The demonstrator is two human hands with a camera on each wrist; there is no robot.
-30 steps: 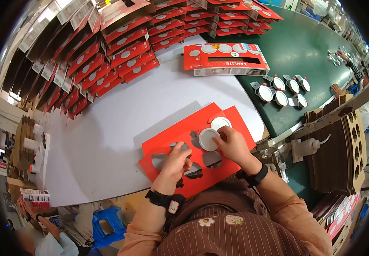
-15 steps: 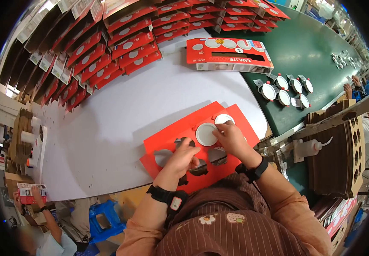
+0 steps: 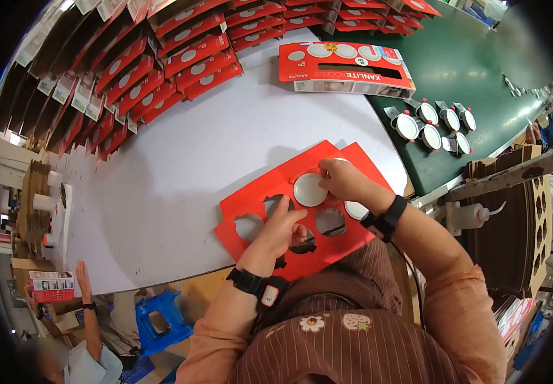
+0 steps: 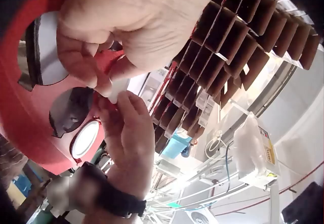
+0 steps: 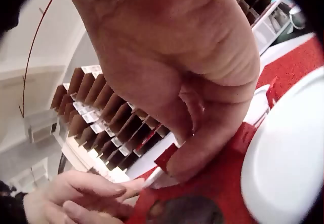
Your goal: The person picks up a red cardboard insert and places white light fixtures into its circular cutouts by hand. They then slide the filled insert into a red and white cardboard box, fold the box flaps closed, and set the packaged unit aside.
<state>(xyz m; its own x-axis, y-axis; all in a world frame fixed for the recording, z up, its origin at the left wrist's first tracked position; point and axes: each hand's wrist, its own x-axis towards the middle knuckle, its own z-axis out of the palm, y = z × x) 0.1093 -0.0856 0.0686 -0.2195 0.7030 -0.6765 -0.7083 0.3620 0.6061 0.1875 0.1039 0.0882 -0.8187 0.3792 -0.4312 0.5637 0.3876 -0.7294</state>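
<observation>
A red cardboard insert (image 3: 289, 173) with several round cut-outs lies in front of me. My right hand (image 3: 347, 181) pinches the right edge of a white round light (image 3: 308, 190) that lies over one cut-out; its red clip (image 5: 164, 155) shows by the fingertips in the right wrist view. My left hand (image 3: 276, 233) is over the insert, index finger and thumb extended toward the light's lower left edge. A second white light (image 3: 356, 210) sits in the insert under my right wrist. Another, behind the right hand, is mostly hidden.
A red-and-white printed box (image 3: 347, 67) lies beyond the insert on the white table (image 3: 180, 166). Several round lights (image 3: 430, 136) sit on the green table (image 3: 456, 77). Stacked red cartons (image 3: 200, 57) rise at back left. A person with a carton (image 3: 52, 287) is at lower left.
The light in my right hand has gone from tilted above the insert to lying nearly flat over a cut-out. My left hand has moved slightly right, closer to it.
</observation>
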